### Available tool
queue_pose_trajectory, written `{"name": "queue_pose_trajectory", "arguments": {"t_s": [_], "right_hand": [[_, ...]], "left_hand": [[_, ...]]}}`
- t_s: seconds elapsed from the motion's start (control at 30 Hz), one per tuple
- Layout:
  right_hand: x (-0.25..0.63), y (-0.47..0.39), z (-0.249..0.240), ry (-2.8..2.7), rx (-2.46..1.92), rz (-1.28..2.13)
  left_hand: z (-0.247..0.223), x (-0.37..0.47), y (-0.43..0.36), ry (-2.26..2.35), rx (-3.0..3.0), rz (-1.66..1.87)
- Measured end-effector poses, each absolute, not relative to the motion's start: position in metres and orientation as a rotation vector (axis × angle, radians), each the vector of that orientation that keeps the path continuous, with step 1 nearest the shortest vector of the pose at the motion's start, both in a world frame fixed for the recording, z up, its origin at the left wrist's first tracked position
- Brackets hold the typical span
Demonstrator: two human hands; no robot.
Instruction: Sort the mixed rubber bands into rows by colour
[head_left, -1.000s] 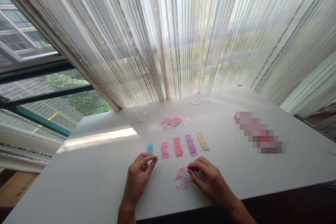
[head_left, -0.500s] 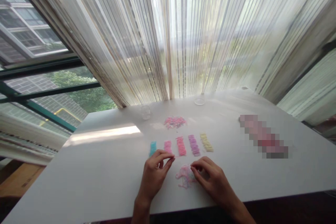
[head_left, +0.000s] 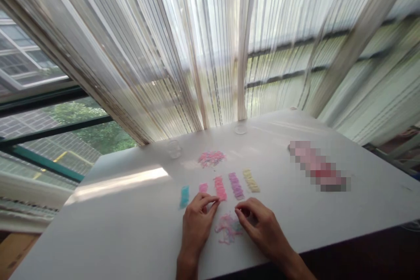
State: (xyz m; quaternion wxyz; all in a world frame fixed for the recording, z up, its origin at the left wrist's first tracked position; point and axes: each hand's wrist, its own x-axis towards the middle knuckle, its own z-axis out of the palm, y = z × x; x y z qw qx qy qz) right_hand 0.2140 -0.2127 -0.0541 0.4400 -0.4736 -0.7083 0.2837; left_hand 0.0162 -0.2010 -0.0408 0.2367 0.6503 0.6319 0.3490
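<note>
My left hand [head_left: 198, 223] is closed in a pinch, its fingertips at the near end of the coral-pink strip of small bands [head_left: 220, 189]. What it pinches is too small to tell. To the right, my right hand [head_left: 259, 223] also pinches, thumb against index finger, above the edge of a loose pink and pale mixed heap [head_left: 226, 232]. Anything in its fingers cannot be made out. Behind my hands lie a turquoise strip [head_left: 184, 196], a partly hidden light pink strip [head_left: 203, 187], a purple strip [head_left: 236, 186] and a yellow strip [head_left: 251, 180].
A second mixed pile [head_left: 211, 158] lies farther back on the white table [head_left: 124, 227]. Beyond it stand a clear container [head_left: 174, 149] and a clear round lid [head_left: 240, 129]. At right lies a pixelated pinkish object [head_left: 316, 166]. Striped curtains [head_left: 216, 52] hang behind the table.
My left hand has shifted right to the near end of the coral strip and now covers part of the light pink one. Both hands stay pinched. The view has turned slightly right.
</note>
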Motion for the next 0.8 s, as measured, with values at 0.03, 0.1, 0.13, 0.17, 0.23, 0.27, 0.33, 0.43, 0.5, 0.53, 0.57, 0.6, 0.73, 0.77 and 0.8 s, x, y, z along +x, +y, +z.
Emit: {"name": "queue_pose_trajectory", "arguments": {"t_s": [0.03, 0.1, 0.13, 0.17, 0.23, 0.27, 0.33, 0.43, 0.5, 0.53, 0.57, 0.6, 0.73, 0.77, 0.8], "right_hand": [[0.2139, -0.2126, -0.0545, -1.760, -1.174, 0.709], [0.2137, -0.2125, -0.0548, -1.759, -1.170, 0.715], [0.2136, -0.2124, -0.0547, -1.759, -1.168, 0.718], [0.2135, -0.2124, -0.0545, -1.760, -1.168, 0.721], [0.2134, -0.2124, -0.0540, -1.763, -1.167, 0.725], [0.2133, -0.2125, -0.0539, -1.764, -1.167, 0.726], [0.2133, -0.2125, -0.0540, -1.767, -1.167, 0.727], [0.2136, -0.2127, -0.0544, -1.774, -1.167, 0.732], [0.2139, -0.2128, -0.0542, -1.778, -1.164, 0.735], [0.2140, -0.2127, -0.0539, -1.778, -1.164, 0.735], [0.2141, -0.2126, -0.0536, -1.778, -1.165, 0.734], [0.2141, -0.2124, -0.0533, -1.777, -1.166, 0.733], [0.2139, -0.2121, -0.0531, -1.781, -1.176, 0.731], [0.2139, -0.2122, -0.0531, -1.784, -1.178, 0.732], [0.2139, -0.2124, -0.0531, -1.786, -1.179, 0.734]], "left_hand": [[-0.0410, 0.0163, -0.2010, 1.734, 1.786, 0.948], [-0.0413, 0.0170, -0.2011, 1.731, 1.796, 0.930], [-0.0415, 0.0173, -0.2011, 1.731, 1.801, 0.925], [-0.0418, 0.0175, -0.2012, 1.733, 1.806, 0.921], [-0.0425, 0.0175, -0.2011, 1.743, 1.814, 0.918], [-0.0428, 0.0174, -0.2010, 1.747, 1.817, 0.918], [-0.0431, 0.0171, -0.2006, 1.752, 1.821, 0.915], [-0.0425, 0.0174, -0.2000, 1.761, 1.828, 0.901], [-0.0419, 0.0177, -0.1999, 1.769, 1.832, 0.890], [-0.0418, 0.0176, -0.2000, 1.772, 1.833, 0.887], [-0.0417, 0.0174, -0.2003, 1.771, 1.834, 0.887], [-0.0418, 0.0170, -0.2006, 1.766, 1.838, 0.886], [-0.0427, 0.0154, -0.2027, 1.748, 1.843, 0.889], [-0.0426, 0.0155, -0.2033, 1.748, 1.841, 0.891], [-0.0423, 0.0159, -0.2037, 1.751, 1.840, 0.890]]}}
